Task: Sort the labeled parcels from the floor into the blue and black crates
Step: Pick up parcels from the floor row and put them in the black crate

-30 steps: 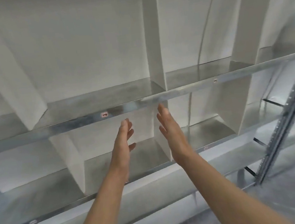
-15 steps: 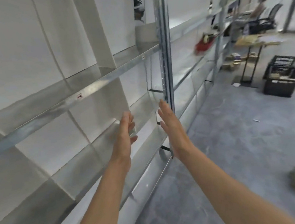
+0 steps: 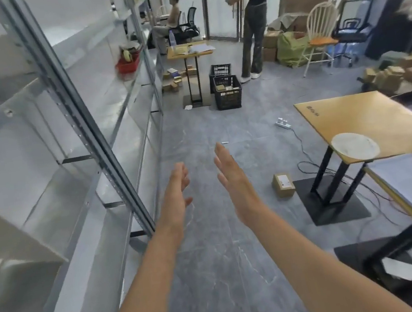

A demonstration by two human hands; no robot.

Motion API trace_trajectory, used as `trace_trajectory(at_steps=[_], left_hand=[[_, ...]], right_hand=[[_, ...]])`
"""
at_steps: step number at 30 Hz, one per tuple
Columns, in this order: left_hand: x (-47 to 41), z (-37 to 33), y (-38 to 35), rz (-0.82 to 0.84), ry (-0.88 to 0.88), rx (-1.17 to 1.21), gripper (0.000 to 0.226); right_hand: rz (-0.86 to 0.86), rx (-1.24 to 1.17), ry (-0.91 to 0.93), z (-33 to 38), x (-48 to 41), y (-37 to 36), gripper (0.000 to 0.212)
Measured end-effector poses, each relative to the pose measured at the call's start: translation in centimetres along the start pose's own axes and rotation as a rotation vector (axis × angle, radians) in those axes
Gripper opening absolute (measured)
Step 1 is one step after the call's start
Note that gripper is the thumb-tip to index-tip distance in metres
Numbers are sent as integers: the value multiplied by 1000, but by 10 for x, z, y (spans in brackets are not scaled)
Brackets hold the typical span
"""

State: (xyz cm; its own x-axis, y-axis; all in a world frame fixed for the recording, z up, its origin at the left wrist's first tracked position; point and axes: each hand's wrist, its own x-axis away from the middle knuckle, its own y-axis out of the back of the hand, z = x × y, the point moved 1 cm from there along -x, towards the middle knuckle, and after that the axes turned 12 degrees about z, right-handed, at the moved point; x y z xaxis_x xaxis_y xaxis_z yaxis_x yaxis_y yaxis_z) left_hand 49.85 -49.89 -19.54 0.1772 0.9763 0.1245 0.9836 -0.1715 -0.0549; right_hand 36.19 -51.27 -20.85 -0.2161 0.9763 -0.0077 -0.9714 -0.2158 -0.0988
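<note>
Grey floor (image 3: 212, 258) ahead: one parcel (image 3: 283, 185) lies just beside the table (image 3: 364, 121) base, black crates (image 3: 227, 92) well beyond it. Left hand (image 3: 175, 193) and right hand (image 3: 234, 186) empty, fingers straight, loosely together; this parcel not yet sorted.

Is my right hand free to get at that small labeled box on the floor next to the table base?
Probably yes, with a stoop. The right hand is open and holds nothing, the parcel lies on bare floor beside the table base, and nothing stands between them.
</note>
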Motion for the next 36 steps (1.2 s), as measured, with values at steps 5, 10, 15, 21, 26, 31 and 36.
trace_trajectory(at_steps=[5, 10, 15, 21, 26, 31, 36], left_hand=[[-53, 22, -37, 164, 65, -2, 72], [-109, 42, -79, 262, 137, -3, 65], [-184, 70, -127, 307, 215, -9, 66], [-289, 95, -202, 285, 336, -1, 69], [-353, 105, -248, 257, 421, 4, 70], [-407, 114, -269, 243, 492, 7, 71], [-481, 137, -282, 289, 576, 19, 68]], right_hand=[[-178, 3, -51, -16, -4, 53, 69], [-300, -24, -90, -33, -22, 111, 68], [-369, -71, -173, -59, -56, 185, 65], [-422, -113, -338, -87, -111, 301, 69], [-427, -119, -431, -102, -152, 378, 75], [-419, -115, -494, -113, -197, 433, 74], [-476, -127, -589, -137, -254, 482, 83]])
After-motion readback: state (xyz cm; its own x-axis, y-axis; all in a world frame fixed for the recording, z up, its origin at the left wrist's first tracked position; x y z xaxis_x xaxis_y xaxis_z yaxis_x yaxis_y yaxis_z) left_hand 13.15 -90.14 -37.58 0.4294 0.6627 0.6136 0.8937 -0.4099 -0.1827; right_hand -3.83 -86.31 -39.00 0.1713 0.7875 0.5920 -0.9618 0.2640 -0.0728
